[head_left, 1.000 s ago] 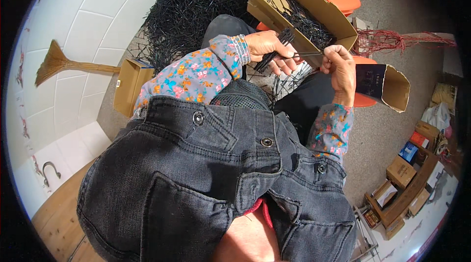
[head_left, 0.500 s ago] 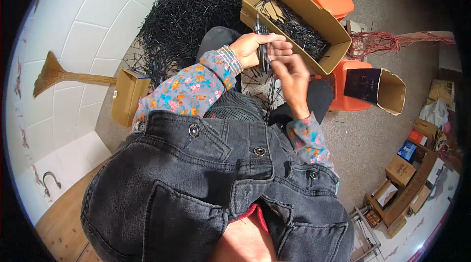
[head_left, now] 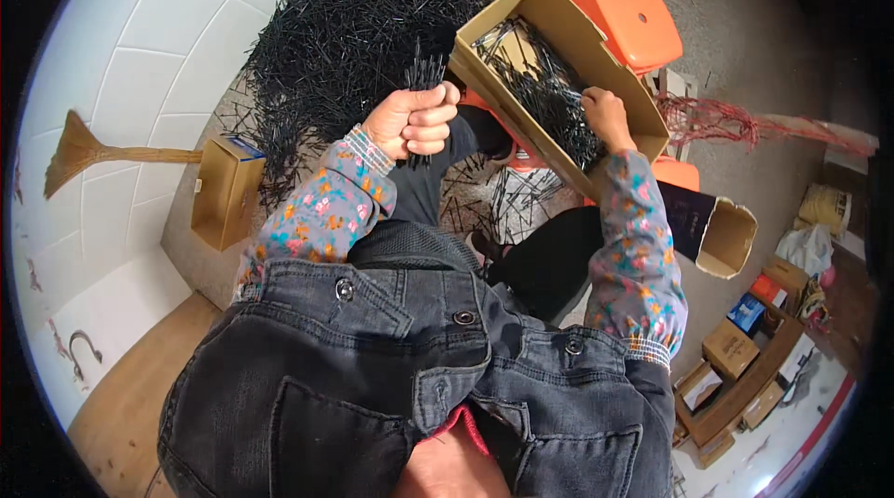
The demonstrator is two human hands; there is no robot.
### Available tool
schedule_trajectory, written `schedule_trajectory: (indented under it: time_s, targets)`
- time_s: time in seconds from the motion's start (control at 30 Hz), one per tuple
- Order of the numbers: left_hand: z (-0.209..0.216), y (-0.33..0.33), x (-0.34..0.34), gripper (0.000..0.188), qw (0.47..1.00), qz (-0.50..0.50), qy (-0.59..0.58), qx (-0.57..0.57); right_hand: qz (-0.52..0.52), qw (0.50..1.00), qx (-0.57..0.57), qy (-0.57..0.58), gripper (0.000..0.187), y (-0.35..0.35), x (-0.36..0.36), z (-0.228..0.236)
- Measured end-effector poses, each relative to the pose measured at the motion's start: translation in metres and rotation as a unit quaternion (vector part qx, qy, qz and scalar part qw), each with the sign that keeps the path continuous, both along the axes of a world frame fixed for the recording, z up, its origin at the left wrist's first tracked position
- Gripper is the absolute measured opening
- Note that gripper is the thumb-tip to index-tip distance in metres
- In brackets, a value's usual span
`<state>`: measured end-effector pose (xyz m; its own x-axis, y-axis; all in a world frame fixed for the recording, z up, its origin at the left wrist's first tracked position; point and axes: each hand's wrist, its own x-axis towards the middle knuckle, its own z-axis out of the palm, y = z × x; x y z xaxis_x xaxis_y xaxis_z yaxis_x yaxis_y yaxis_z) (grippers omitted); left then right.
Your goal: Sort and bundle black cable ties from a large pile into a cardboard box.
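My left hand is closed in a fist around an upright bundle of thin black sticks, whose ends stick out above and below the fingers. Over the right part of an open brown cardboard box, my right hand reaches down with its fingers pinched on a few sticks. Inside the box lies a loose layer of black sticks, with bare cardboard showing toward its far left end. Beyond my left hand spreads a large heap of the same sticks on the floor.
Orange plastic stools stand behind and under the box. A dark open carton and red strings are to the right. At left, a straw broom rests by a small cardboard box. Loose sticks litter the floor between my legs.
My hands, together around the bundle before, are now apart. The left has moved left with the bundle; the right has moved right to the sticks in the box. The view has shifted slightly.
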<state>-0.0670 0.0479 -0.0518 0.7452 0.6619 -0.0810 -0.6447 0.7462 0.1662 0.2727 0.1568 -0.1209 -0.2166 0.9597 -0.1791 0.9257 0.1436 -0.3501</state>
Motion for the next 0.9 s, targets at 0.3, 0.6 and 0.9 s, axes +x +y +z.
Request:
schedule_trajectory:
  time_s: [0.3, 0.6, 0.9]
  targets:
    - [-0.012, 0.008, -0.013, 0.02, 1.0, -0.015, 0.003, -0.021, -0.012, 0.984, -0.056, -0.168, 0.038, 0.044, -0.045, -0.063]
    - [-0.012, 0.01, -0.014, 0.019, 0.999, -0.014, 0.028, -0.041, 0.036, 0.98, -0.044, -0.192, 0.039, 0.036, -0.048, -0.062]
    - [-0.01, 0.011, -0.008, 0.018, 0.998, -0.02, 0.045, -0.045, 0.161, 0.968, 0.042, -0.186, 0.033, 0.016, -0.046, -0.064]
